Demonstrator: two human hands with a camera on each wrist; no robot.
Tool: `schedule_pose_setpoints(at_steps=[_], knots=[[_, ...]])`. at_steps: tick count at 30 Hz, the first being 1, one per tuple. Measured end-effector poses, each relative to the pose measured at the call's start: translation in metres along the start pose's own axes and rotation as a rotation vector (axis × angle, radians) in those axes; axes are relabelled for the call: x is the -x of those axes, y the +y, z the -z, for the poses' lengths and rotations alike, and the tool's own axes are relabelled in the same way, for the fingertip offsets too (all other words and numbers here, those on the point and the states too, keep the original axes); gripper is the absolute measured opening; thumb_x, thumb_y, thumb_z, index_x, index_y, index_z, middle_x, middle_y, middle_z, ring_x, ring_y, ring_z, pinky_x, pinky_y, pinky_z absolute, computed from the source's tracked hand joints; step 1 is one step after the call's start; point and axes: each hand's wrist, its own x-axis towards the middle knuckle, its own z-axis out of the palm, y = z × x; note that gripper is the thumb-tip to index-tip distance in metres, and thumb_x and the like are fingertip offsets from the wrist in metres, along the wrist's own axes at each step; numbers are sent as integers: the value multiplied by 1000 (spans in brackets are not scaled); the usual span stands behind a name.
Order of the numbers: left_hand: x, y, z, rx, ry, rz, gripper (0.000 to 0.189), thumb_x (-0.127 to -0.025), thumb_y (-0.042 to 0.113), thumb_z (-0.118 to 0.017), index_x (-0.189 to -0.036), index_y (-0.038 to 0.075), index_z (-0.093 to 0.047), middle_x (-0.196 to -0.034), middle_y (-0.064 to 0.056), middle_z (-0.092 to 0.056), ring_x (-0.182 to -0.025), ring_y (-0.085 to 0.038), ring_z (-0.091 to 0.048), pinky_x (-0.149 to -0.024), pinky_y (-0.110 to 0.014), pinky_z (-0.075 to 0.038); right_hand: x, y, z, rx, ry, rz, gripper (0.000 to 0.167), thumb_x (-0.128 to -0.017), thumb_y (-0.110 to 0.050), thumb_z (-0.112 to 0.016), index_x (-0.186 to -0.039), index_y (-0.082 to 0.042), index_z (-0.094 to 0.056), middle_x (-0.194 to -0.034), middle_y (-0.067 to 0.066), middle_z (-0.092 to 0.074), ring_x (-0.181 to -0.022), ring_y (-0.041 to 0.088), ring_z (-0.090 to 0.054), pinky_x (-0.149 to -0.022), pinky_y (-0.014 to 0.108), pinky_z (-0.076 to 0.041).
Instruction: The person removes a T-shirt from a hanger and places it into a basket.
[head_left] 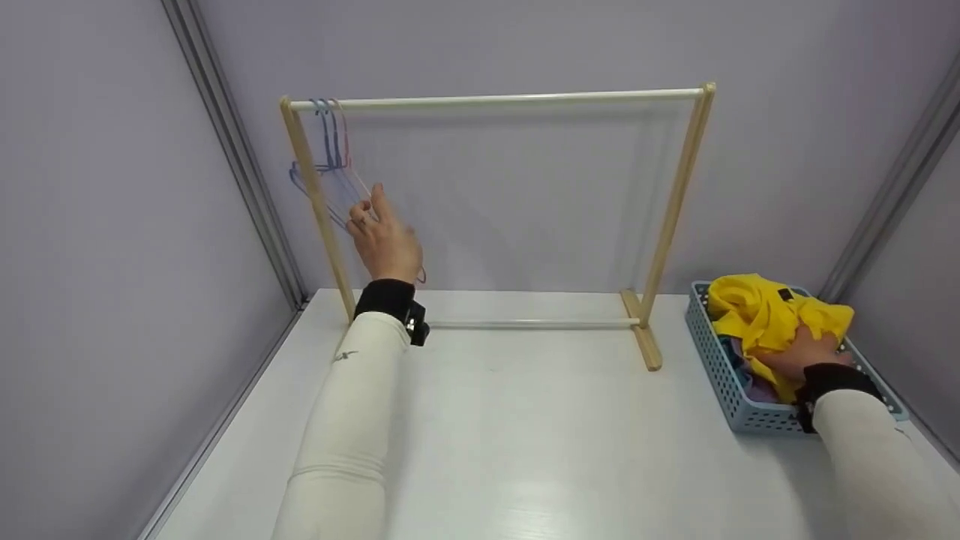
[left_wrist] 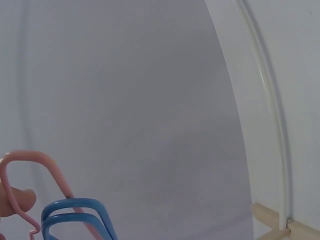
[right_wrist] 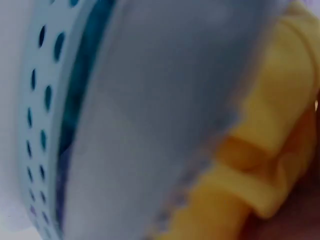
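Observation:
A pink hanger (left_wrist: 57, 176) hangs on the rack's top rod beside two blue hangers (left_wrist: 77, 203). My left hand (head_left: 388, 244) holds the pink one by its frame; in the left wrist view a fingertip (left_wrist: 22, 200) shows within the pink loop. At the right, my right hand (head_left: 806, 354) grips a yellow garment (head_left: 757, 307) lying on top of the light blue basket (head_left: 716, 367). Some of its fingers are hidden by the cloth. Yellow folds fill the right side of the right wrist view, with a blurred grey band across its middle.
The clothes rack has wooden posts (head_left: 679, 195), a white top rod (head_left: 517, 98) and a lower rod (head_left: 532, 324). It stands at the back of the white table (head_left: 510, 435). Darker purple and teal clothes (head_left: 739, 367) lie under the yellow garment. Grey walls enclose the table.

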Motion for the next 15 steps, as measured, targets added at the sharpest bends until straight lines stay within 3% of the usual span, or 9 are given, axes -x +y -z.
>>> schedule_pose_setpoints(at_steps=[3, 6, 11, 15], knots=[[4, -5, 0, 27, -6, -21, 85, -96, 18, -75, -161, 12, -21, -149, -21, -31, -139, -40, -32, -114, -46, -36, -4, -7, -3, 15, 70, 0, 123, -93, -71, -57, -156, -7, 27, -149, 45, 34, -134, 79, 10, -107, 88, -3], [9, -10, 0, 54, -10, -49, 90, -94, 24, -77, -162, 11, -19, -150, -21, -30, -141, -40, -31, -118, -48, -33, -6, -19, -7, 72, 184, 19, 123, -94, -59, -63, -155, -9, 32, -149, 39, 43, -135, 78, 19, -99, 92, 7], [17, -18, -2, 98, 8, -101, 96, -92, 26, -80, -162, 7, -17, -151, -23, -29, -141, -41, -30, -120, -50, -27, -8, -46, -20, 144, 342, 125, 114, -98, -39, -65, -158, -11, 28, -154, 31, 43, -139, 72, 26, -97, 91, 9], [28, -26, -2, 174, 45, -131, 96, -92, 25, -79, -162, 2, -16, -154, -27, -26, -142, -41, -29, -121, -53, -24, 0, -69, -39, 131, 361, 242, 109, -100, -51, -59, -160, -13, 24, -159, 29, 39, -144, 67, 24, -98, 90, 11]])
